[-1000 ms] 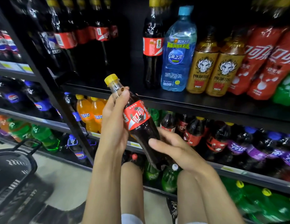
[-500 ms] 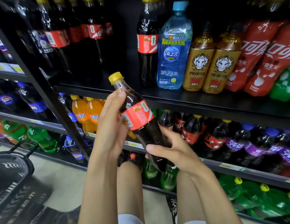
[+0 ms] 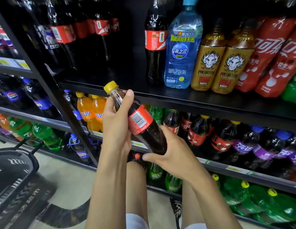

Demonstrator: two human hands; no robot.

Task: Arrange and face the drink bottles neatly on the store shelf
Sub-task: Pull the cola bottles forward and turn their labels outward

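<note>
A cola bottle with a yellow cap and red label is held tilted in front of the shelves, cap up-left, barcode side of the label toward me. My left hand grips its neck and upper body. My right hand cups and grips its base from below. Just above the bottle is the upper shelf board, bare and dark on its left part. On it stand a tall cola bottle, a blue water bottle and two gold energy-drink bottles.
Red cola bottles lean at the upper right. The shelf below holds orange soda, small cola bottles and purple-labelled bottles. Green bottles fill the bottom shelf. A black shopping basket sits on the floor at left.
The bottle has been turned about its axis between my hands: the label's logo faced me before, now the barcode does. It also rose a little toward the upper shelf.
</note>
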